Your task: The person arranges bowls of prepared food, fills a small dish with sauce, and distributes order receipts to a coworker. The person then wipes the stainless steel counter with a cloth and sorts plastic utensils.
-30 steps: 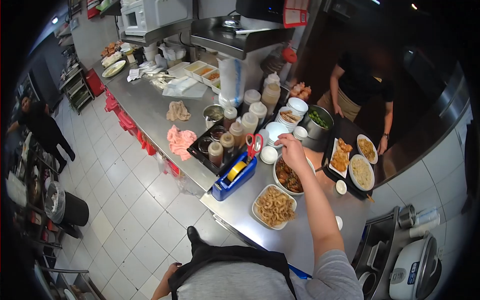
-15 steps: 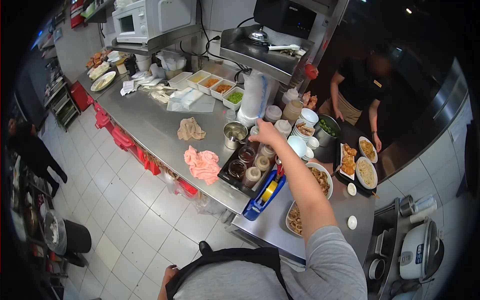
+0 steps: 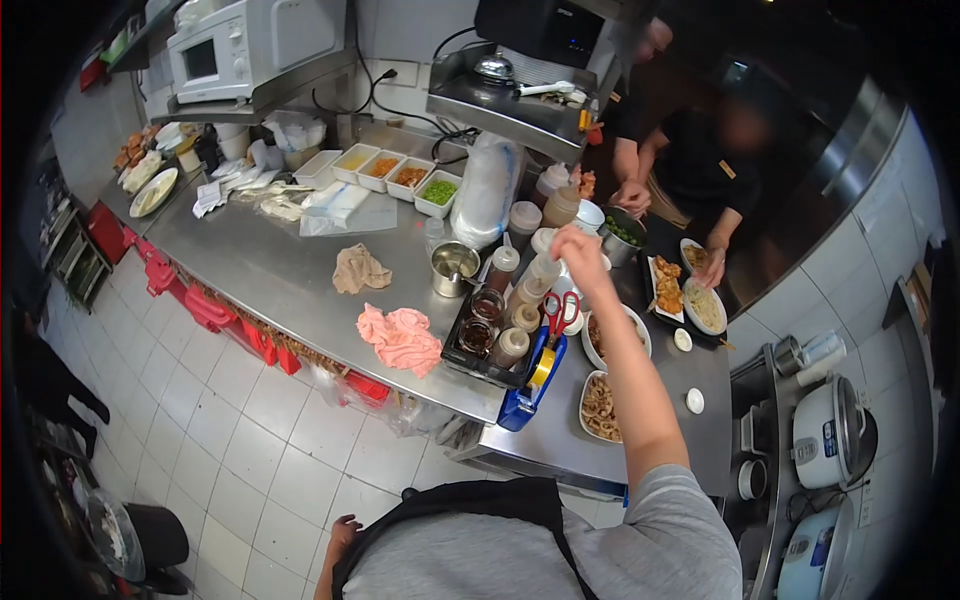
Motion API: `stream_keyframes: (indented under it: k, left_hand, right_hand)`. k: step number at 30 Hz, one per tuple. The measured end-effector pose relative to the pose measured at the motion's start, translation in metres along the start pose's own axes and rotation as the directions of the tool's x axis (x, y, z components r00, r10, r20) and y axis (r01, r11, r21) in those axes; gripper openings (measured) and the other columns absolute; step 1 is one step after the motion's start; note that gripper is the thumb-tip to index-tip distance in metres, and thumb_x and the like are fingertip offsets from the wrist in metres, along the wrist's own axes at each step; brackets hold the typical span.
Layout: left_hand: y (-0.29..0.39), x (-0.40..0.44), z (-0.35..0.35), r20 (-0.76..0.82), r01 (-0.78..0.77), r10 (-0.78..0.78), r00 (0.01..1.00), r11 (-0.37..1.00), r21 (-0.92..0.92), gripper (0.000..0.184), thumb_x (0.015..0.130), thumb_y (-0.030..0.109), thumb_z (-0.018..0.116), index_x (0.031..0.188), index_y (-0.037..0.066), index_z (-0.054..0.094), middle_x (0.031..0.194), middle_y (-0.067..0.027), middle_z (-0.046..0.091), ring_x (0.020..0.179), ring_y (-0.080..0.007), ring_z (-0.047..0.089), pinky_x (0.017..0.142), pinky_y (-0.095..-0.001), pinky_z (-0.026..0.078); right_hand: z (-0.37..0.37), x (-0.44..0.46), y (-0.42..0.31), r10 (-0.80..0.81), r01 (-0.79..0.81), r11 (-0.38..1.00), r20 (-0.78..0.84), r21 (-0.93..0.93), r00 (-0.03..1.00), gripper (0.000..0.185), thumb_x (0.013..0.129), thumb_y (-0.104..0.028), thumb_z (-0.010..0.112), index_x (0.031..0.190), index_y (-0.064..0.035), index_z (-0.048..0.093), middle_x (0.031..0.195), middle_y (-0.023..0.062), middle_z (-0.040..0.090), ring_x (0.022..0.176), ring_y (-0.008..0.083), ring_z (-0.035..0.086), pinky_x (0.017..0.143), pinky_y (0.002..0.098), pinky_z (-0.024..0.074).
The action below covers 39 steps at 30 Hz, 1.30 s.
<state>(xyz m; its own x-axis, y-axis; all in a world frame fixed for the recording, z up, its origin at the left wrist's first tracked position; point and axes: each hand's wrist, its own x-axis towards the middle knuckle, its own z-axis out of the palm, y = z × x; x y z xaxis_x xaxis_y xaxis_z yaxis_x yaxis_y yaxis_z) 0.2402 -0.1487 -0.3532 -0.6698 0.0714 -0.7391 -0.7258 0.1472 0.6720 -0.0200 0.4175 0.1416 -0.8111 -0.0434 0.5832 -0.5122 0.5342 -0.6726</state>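
Observation:
My right hand (image 3: 580, 250) reaches over the far side of the counter with its fingers curled downward. It is beside the squeeze bottles (image 3: 542, 270) and the stacked white bowls (image 3: 590, 218); whatever the fingers grip is hidden. Below it, a black caddy (image 3: 486, 370) carries sauce jars (image 3: 480, 338) and bottles. Red scissors (image 3: 562, 312) and a blue tape dispenser (image 3: 519, 408) stand at its right side. Under my forearm are a bowl of food (image 3: 638, 345) and a dish of sliced food (image 3: 600, 408). My left hand (image 3: 345, 532) hangs low at my side, fingers loosely apart, holding nothing.
A metal pot (image 3: 454, 268), a pink cloth (image 3: 400, 338) and a beige cloth (image 3: 360, 270) lie left of the caddy. Two people stand across the counter; one person's hand (image 3: 711, 268) is at the plates on a black tray. A printer shelf (image 3: 520, 110) overhangs the counter.
My right hand has moved right, away from the caddy toward the bowls. A second person has appeared at the far side, and a co-worker's hand has come onto the plates. The view has shifted.

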Motion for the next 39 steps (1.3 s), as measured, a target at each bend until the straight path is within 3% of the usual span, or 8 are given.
stream_keyframes:
  k: [3, 8, 18, 24, 26, 30, 37, 39]
  left_hand:
    - [0.011, 0.044, 0.009, 0.152, -0.06, 0.042, 0.987, 0.991, 0.116, 0.039, 0.08, 0.002, 0.048, 0.117, -0.009, 0.043, 0.095, -0.0236, 0.062, 0.082, -0.0304, 0.064, 0.066, -0.0367, 0.055]
    - [0.077, 0.061, 0.036, 0.156, -0.072, 0.059, 0.986, 0.994, 0.079, 0.041, 0.078, -0.003, 0.049, 0.117, -0.009, 0.042, 0.093, -0.0236, 0.061, 0.078, -0.0307, 0.063, 0.064, -0.0354, 0.055]
    - [0.036, 0.06, 0.0, 0.173, -0.032, 0.008, 0.985, 0.99, 0.137, 0.041, 0.077, 0.0, 0.05, 0.117, -0.002, 0.043, 0.095, -0.022, 0.062, 0.076, -0.0331, 0.064, 0.063, -0.0373, 0.054]
    - [0.016, 0.019, -0.028, 0.145, -0.015, -0.056, 0.988, 0.896, 0.445, 0.041, 0.077, 0.001, 0.051, 0.118, -0.002, 0.043, 0.095, -0.0218, 0.062, 0.077, -0.033, 0.064, 0.061, -0.0375, 0.053]
    - [0.017, 0.018, -0.03, 0.144, -0.018, -0.061, 0.988, 0.871, 0.491, 0.041, 0.077, 0.001, 0.051, 0.118, -0.002, 0.043, 0.096, -0.0217, 0.062, 0.077, -0.0329, 0.064, 0.06, -0.0376, 0.053]
    - [0.022, 0.025, -0.028, 0.151, -0.039, -0.056, 0.987, 0.826, 0.562, 0.041, 0.078, 0.002, 0.051, 0.118, -0.002, 0.043, 0.096, -0.0216, 0.062, 0.077, -0.0328, 0.064, 0.059, -0.0377, 0.052]
    - [0.04, 0.072, -0.018, 0.315, -0.44, 0.31, 0.897, 0.562, 0.7, 0.042, 0.078, 0.003, 0.051, 0.119, -0.002, 0.043, 0.097, -0.0213, 0.062, 0.077, -0.0326, 0.064, 0.057, -0.038, 0.052]
    - [0.056, 0.079, -0.006, 0.197, -0.138, 0.069, 0.978, 0.92, 0.366, 0.043, 0.079, 0.005, 0.051, 0.12, -0.002, 0.042, 0.097, -0.0208, 0.062, 0.078, -0.0323, 0.064, 0.052, -0.0373, 0.049]
  right_hand:
    - [0.066, -0.029, -0.061, 0.339, -0.357, 0.933, 0.215, 0.046, 0.916, 0.017, 0.079, -0.017, 0.057, 0.075, -0.0012, 0.063, 0.074, 0.0063, 0.056, 0.075, 0.0179, 0.055, 0.068, 0.0306, 0.0445]
    - [0.21, -0.088, -0.057, 0.055, 0.074, 0.974, 0.542, -0.213, 0.838, 0.031, 0.076, -0.021, 0.059, 0.096, 0.0027, 0.059, 0.105, 0.0148, 0.054, 0.095, 0.0292, 0.053, 0.082, 0.0367, 0.0445]
    - [0.27, -0.113, 0.009, 0.059, 0.141, 0.863, 0.374, -0.486, 0.926, 0.01, 0.073, -0.005, 0.049, 0.081, -0.001, 0.055, 0.095, 0.0136, 0.049, 0.092, 0.0282, 0.05, 0.077, 0.0369, 0.0444]
    - [0.24, -0.119, -0.049, 0.156, -0.141, 0.987, 0.266, -0.074, 0.951, 0.019, 0.07, -0.003, 0.06, 0.086, -0.0023, 0.05, 0.091, 0.0138, 0.047, 0.083, 0.0308, 0.05, 0.072, 0.0374, 0.0426]
    - [0.197, -0.116, -0.087, -0.109, 0.123, 0.981, 0.099, -0.151, 0.989, 0.026, 0.07, -0.006, 0.065, 0.091, -0.0025, 0.05, 0.09, 0.0128, 0.046, 0.081, 0.0297, 0.05, 0.07, 0.0361, 0.0421]
    - [0.125, -0.121, -0.092, -0.02, -0.195, 0.806, -0.354, -0.559, 0.935, 0.036, 0.068, -0.013, 0.068, 0.097, -0.0033, 0.05, 0.098, 0.016, 0.044, 0.096, 0.0323, 0.045, 0.077, 0.04, 0.0381]
    - [0.136, -0.144, -0.049, 0.092, -0.287, 0.866, -0.434, -0.41, 0.896, 0.058, 0.069, -0.015, 0.071, 0.116, -0.0027, 0.041, 0.105, 0.0187, 0.04, 0.099, 0.0367, 0.043, 0.086, 0.0426, 0.0368]
    - [0.137, -0.148, -0.041, 0.071, -0.265, 0.878, -0.44, -0.398, 0.895, 0.058, 0.07, -0.013, 0.071, 0.117, -0.0028, 0.039, 0.107, 0.019, 0.041, 0.099, 0.0362, 0.044, 0.086, 0.0411, 0.0373]
